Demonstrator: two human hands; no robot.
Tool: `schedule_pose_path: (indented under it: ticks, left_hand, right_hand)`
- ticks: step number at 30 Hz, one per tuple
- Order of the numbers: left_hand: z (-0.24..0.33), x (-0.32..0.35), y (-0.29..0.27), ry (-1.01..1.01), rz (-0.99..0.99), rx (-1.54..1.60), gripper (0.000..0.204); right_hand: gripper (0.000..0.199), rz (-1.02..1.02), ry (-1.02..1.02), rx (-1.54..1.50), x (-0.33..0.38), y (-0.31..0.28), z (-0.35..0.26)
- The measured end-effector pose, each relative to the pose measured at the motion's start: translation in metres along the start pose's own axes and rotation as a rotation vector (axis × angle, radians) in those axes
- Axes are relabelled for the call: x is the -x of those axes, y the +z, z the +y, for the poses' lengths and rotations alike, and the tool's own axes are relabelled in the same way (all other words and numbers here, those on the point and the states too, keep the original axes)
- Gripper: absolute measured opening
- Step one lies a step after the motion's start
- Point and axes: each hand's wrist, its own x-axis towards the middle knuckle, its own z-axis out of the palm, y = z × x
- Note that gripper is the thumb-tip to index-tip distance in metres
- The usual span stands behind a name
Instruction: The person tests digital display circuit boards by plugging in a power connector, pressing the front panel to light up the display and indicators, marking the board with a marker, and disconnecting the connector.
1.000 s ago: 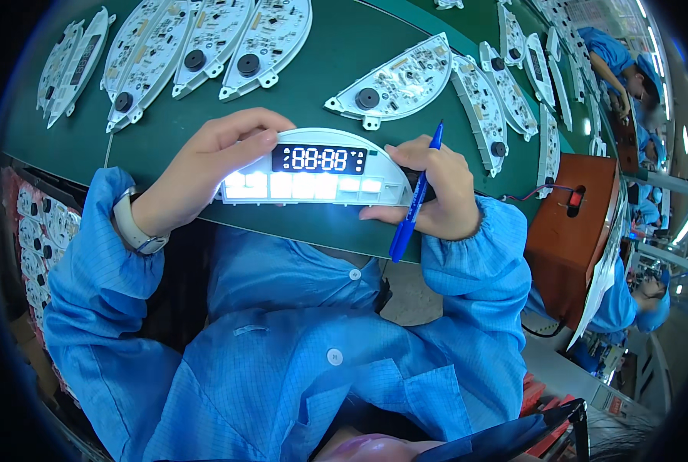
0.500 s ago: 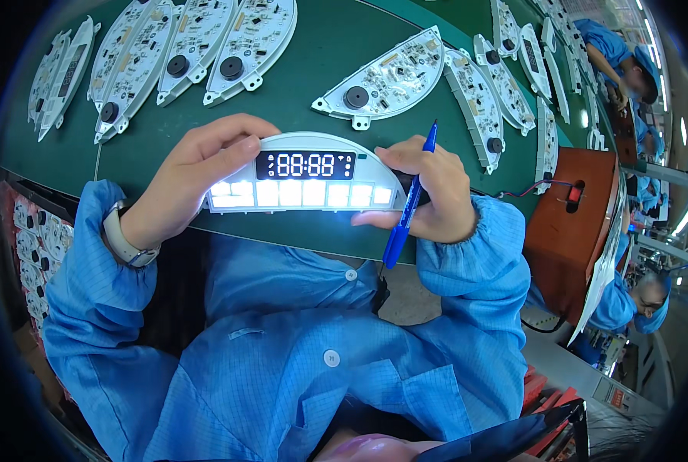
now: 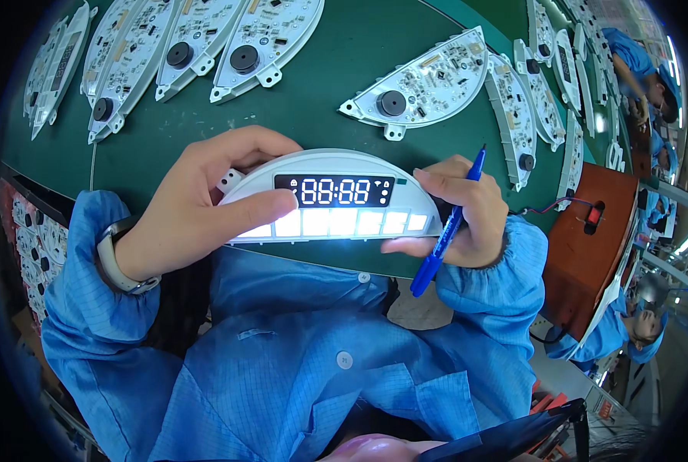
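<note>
Between my hands is a white half-moon display panel, its curved edge away from me. Its dark digit window and the row of square lamps below it are lit bright white. My left hand is closed round the panel's left end, thumb lying on the front beside the digit window. At the right end, my right hand grips the panel between thumb and fingers. A blue marker pen is also held in that hand, slanting across the fingers. The panel is above the green table, near its front edge.
Several half-moon circuit boards with round black buzzers lie at the far left. One circuit board lies beyond my hands, and more run off to the right. A brown box with a red switch stands at right. Co-workers sit beyond.
My left thumb has moved from the panel's upper edge onto its front. The panel now sits further right and lower in the picture; the surroundings have shifted right too.
</note>
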Motion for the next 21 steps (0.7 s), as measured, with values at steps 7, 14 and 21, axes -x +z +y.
schedule_pose_path:
  ticks: [7,14,21]
  left_hand:
    - [0.006,0.0,-0.002,-0.119,-0.036,0.085,0.033]
    - [0.007,-0.001,-0.003,-0.137,-0.041,0.134,0.033]
    - [0.005,-0.001,-0.009,0.484,-0.075,-0.469,0.032]
  right_hand:
    - [0.075,-0.033,0.018,0.013,-0.001,-0.002,-0.001]
    - [0.065,0.061,0.0,-0.028,-0.001,0.003,0.004]
    - [0.065,0.237,0.222,-0.132,0.002,0.007,-0.001]
